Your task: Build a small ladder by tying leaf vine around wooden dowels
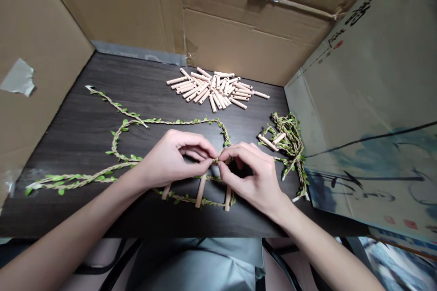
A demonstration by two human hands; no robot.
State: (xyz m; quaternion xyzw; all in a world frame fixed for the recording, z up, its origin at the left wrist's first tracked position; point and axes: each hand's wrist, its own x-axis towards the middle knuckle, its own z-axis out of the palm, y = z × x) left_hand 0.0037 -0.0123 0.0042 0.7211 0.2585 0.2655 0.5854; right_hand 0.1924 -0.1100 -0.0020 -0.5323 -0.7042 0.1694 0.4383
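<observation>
Where the tan braided cord with green leaves (224, 132) is pinched: over the near half of the dark wood-grain tabletop (136, 82).
Left hand (177, 154): thumb and forefinger tips clamped on cord.
Right hand (251, 166): likewise, just beside left.
Below hands: three pale cylindrical wooden rungs (200, 192), side by side.
Right: tangled leafy braided bundle (288, 138).
Beyond: heaped pale wooden pegs with end holes (218, 88), near brown cardboard wall (232, 32).

Left forearm (92, 213) slanted in from eight o'clock, right forearm (317, 236) from past four, and there, dead centre, left hand (170, 157) faced right hand (254, 173), thumbs (194, 171) and forefingers (241, 152) pinched, tips nearly meeting!
</observation>
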